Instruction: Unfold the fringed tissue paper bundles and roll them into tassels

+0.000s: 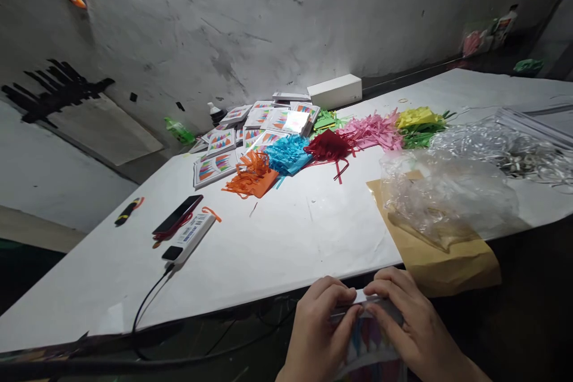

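Just past the table's front edge, my left hand (323, 319) and my right hand (408, 317) are both closed on a flat packet (364, 343) printed with coloured tassel shapes. Thumbs and fingertips pinch its pale top edge from either side, close together in the middle. Its lower part runs out of view, and my hands cover its sides. On the table beyond lie bunches of cut paper tassels: orange (256, 176), blue (289, 154), dark red (329, 146), pink (373, 129) and yellow (418, 116).
Several similar printed packets (219, 167) are piled near the wall, beside a white box (335, 91). A clear plastic bag (452, 191) rests on brown paper (452, 268) at the right edge. A phone (178, 215) and a white power strip (193, 237) with a cable lie at left.
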`<state>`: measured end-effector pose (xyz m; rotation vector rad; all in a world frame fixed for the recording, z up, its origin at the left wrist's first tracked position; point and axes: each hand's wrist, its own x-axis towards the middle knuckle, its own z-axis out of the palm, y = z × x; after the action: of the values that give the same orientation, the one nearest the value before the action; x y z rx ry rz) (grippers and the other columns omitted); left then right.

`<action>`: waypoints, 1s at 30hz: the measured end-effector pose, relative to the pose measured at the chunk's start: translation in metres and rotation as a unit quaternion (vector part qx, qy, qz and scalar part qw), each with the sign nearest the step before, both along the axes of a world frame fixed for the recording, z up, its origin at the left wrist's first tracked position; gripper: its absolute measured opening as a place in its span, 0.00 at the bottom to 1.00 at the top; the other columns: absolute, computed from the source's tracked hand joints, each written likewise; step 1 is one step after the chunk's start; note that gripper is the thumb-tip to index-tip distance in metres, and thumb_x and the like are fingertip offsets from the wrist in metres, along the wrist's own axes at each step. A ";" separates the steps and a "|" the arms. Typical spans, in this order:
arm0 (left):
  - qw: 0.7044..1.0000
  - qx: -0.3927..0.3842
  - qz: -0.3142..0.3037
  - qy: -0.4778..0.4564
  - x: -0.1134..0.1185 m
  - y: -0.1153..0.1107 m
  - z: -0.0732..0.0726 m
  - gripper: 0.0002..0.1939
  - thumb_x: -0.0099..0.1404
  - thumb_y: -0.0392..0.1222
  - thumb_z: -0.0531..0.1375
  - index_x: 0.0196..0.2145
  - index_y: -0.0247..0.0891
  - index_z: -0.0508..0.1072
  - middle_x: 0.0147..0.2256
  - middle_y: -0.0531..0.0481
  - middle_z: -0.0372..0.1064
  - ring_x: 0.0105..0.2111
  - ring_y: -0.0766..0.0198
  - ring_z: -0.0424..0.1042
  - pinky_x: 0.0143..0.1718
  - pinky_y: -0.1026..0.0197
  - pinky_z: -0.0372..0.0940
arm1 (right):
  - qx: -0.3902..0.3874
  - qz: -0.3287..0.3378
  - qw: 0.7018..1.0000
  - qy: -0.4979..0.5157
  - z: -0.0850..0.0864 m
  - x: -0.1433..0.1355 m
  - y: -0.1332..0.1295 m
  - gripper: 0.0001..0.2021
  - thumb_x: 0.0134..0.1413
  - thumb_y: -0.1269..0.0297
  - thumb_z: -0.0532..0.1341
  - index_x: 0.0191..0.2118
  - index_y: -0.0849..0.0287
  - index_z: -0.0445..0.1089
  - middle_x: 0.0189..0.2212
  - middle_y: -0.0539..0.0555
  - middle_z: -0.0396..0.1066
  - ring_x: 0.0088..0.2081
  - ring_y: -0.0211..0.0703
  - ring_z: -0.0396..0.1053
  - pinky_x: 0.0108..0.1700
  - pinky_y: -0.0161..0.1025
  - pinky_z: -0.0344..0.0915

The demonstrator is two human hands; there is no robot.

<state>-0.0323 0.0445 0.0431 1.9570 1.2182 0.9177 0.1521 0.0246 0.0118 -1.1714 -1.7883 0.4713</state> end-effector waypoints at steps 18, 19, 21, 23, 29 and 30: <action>0.999 0.031 -0.008 0.027 -0.002 -0.002 0.002 0.03 0.64 0.36 0.61 0.35 0.42 0.76 0.33 0.47 0.76 0.32 0.58 0.78 0.32 0.60 0.74 | 0.157 -0.108 0.978 -0.081 0.000 0.016 -0.002 0.24 0.61 0.71 0.58 0.62 0.49 0.64 0.35 0.54 0.76 0.35 0.50 0.78 0.37 0.49 0.78; 0.999 0.036 -0.012 0.030 -0.002 -0.002 0.003 0.04 0.64 0.36 0.61 0.35 0.42 0.76 0.32 0.47 0.76 0.31 0.58 0.78 0.31 0.60 0.74 | 0.175 -0.074 0.978 -0.087 0.001 0.017 -0.004 0.24 0.59 0.74 0.58 0.59 0.50 0.67 0.32 0.52 0.76 0.33 0.49 0.77 0.36 0.49 0.77; 0.997 0.059 -0.031 0.038 -0.004 -0.002 0.004 0.07 0.64 0.36 0.61 0.39 0.43 0.76 0.33 0.47 0.77 0.32 0.58 0.78 0.31 0.60 0.75 | 0.193 -0.011 0.975 -0.107 0.002 0.015 -0.006 0.21 0.56 0.76 0.56 0.54 0.56 0.70 0.30 0.53 0.76 0.31 0.49 0.75 0.34 0.50 0.75; 0.993 0.093 -0.057 0.042 -0.007 -0.001 0.003 0.20 0.62 0.33 0.61 0.51 0.47 0.72 0.37 0.47 0.78 0.35 0.56 0.79 0.35 0.57 0.76 | 0.193 0.021 0.972 -0.132 0.005 0.009 -0.003 0.16 0.57 0.75 0.55 0.48 0.59 0.73 0.29 0.54 0.76 0.30 0.49 0.74 0.32 0.50 0.75; 0.995 0.066 -0.076 0.012 -0.018 -0.003 -0.013 0.37 0.61 0.30 0.59 0.64 0.53 0.58 0.42 0.48 0.78 0.39 0.56 0.80 0.42 0.54 0.76 | 0.150 0.009 0.963 -0.223 0.011 0.012 0.014 0.08 0.57 0.68 0.63 0.42 0.59 0.75 0.32 0.55 0.79 0.35 0.55 0.77 0.42 0.59 0.78; 0.996 0.053 -0.065 -0.010 -0.019 -0.005 -0.017 0.36 0.62 0.31 0.59 0.64 0.53 0.59 0.41 0.49 0.78 0.38 0.57 0.79 0.41 0.55 0.76 | 0.134 -0.005 0.967 -0.216 0.008 0.018 0.013 0.07 0.56 0.65 0.66 0.41 0.57 0.75 0.34 0.56 0.80 0.37 0.57 0.78 0.43 0.60 0.78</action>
<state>-0.0514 0.0398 0.0256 2.0794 1.0373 0.9500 0.1699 0.0372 0.0201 -1.1490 -2.1335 -0.0451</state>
